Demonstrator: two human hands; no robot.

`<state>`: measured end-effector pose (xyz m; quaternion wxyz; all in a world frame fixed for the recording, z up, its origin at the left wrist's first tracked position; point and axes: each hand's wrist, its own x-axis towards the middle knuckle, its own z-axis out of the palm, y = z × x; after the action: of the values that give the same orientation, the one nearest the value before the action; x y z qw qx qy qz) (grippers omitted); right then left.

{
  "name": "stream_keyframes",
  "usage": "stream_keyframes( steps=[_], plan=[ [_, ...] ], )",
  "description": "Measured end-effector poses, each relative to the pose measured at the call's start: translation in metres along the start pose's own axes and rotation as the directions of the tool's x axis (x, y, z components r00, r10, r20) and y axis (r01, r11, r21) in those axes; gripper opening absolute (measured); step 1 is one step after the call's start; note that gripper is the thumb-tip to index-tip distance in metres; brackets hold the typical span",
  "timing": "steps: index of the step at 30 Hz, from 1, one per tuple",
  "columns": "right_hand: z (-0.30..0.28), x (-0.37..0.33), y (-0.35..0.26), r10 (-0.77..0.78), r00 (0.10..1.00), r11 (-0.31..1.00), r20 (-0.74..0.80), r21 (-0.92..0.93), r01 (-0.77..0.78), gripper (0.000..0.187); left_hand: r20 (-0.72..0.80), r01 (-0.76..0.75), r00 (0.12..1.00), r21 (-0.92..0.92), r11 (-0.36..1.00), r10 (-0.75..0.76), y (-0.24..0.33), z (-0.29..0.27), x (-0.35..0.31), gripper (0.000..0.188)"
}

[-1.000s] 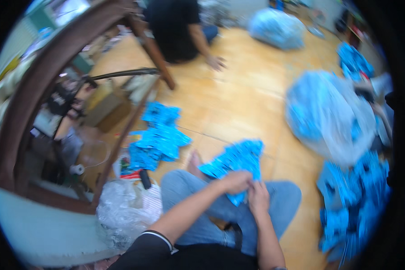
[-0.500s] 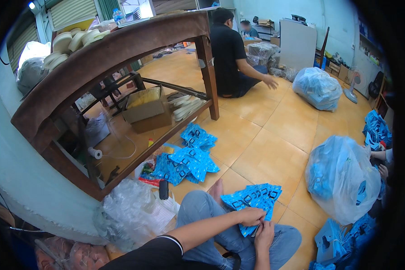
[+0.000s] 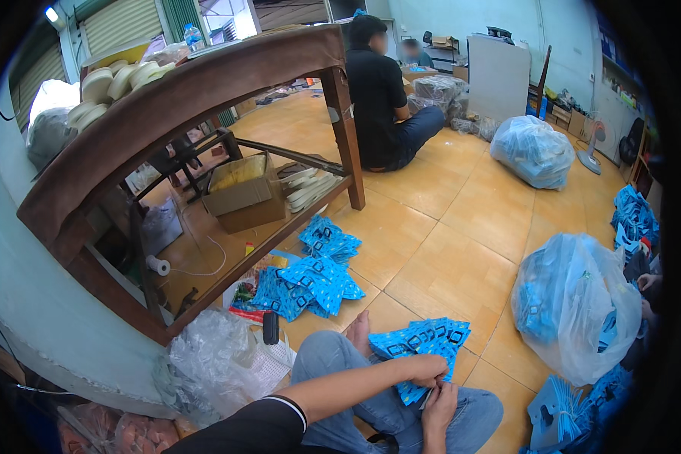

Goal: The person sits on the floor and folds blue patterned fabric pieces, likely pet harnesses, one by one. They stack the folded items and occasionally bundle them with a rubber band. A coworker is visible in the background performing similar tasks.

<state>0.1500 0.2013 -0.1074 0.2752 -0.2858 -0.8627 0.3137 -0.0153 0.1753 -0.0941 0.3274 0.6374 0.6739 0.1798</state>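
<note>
Over my lap I hold a fanned bundle of flat blue printed pieces (image 3: 422, 338), with black square outlines and a narrow gathered end. My left hand (image 3: 427, 369) is closed over that gathered end, its fingers bent. Just below it, my right hand (image 3: 439, 407) is closed too, thumb and fingers pinching at the same end. The two hands nearly touch, and what lies between their fingertips is mostly hidden. Beyond my left knee, more blue bundles (image 3: 310, 284) lie in a pile on the floor.
A wooden table (image 3: 204, 79) stands at left, with a cardboard box (image 3: 246, 204) on its lower shelf. Clear plastic bags (image 3: 212, 356) lie beside my left leg. At right are a large bag of blue pieces (image 3: 575, 306) and another person's hands. A person in black (image 3: 378, 98) sits ahead.
My hands stay at the bundle's gathered end, with small shifts of the fingers. The person ahead has drawn an outstretched hand back in. The view has shifted slightly.
</note>
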Motion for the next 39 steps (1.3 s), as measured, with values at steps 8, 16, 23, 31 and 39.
stream_keyframes(
  steps=[8, 16, 23, 31, 39],
  plan=[
    [-0.001, 0.003, 0.0, 0.031, 0.999, 0.997, -0.021, 0.076, -0.029, 0.008, 0.155, 0.03, 0.988, -0.023, 0.999, -0.026, -0.011, -0.003, 0.012, 0.013],
    [-0.003, 0.003, -0.005, 0.107, 0.993, 0.99, 0.041, 0.09, -0.111, 0.011, 0.251, 0.083, 0.963, 0.055, 0.995, -0.094, -0.014, -0.002, 0.018, 0.011],
    [-0.003, 0.006, -0.007, 0.12, 0.992, 0.993, 0.033, 0.017, -0.121, 0.013, 0.176, -0.009, 0.984, -0.008, 1.0, 0.01, -0.014, -0.003, 0.007, 0.015],
    [-0.008, 0.007, -0.013, 0.093, 0.995, 0.996, 0.021, 0.013, -0.094, 0.013, 0.144, 0.041, 0.989, -0.051, 0.998, -0.033, -0.009, -0.012, -0.002, 0.012],
    [-0.013, 0.011, -0.02, 0.105, 0.992, 0.994, 0.068, 0.023, -0.106, 0.012, 0.16, -0.012, 0.987, 0.03, 0.999, 0.007, -0.012, -0.011, 0.002, 0.015]
  ],
)
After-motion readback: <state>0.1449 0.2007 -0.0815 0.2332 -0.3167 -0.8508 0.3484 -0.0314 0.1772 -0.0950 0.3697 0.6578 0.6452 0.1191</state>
